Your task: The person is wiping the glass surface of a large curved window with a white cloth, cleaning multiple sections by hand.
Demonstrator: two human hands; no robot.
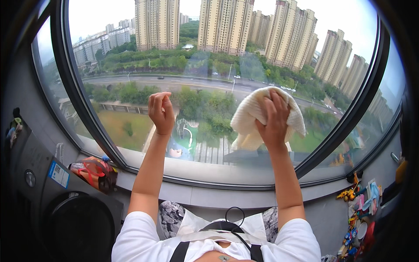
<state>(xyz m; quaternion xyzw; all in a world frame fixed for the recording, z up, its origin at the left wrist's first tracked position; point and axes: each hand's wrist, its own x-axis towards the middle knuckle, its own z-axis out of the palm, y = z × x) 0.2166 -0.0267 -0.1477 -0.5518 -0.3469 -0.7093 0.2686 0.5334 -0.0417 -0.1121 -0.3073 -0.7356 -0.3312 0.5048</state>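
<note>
A cream-white textured cloth point(244, 111) lies bunched against the large window pane point(209, 144). My right hand point(276, 115) presses it from above, fingers bent over the fabric, and its loose edges spread out on both sides of the hand. Farther left, my left hand point(161, 112) is raised in front of the same glass with its fingers curled in; I see nothing in it. Whether its knuckles touch the pane I cannot tell. Hazy streaks show on the glass near the cloth.
Dark window frame bars point(83, 87) border the pane. On the left stand a dark grey washing machine point(78, 218) and a red-and-black bag point(95, 174). Colourful toys point(355, 222) are heaped at the right. A low ledge point(209, 195) runs beneath the window; towers and a road show outside.
</note>
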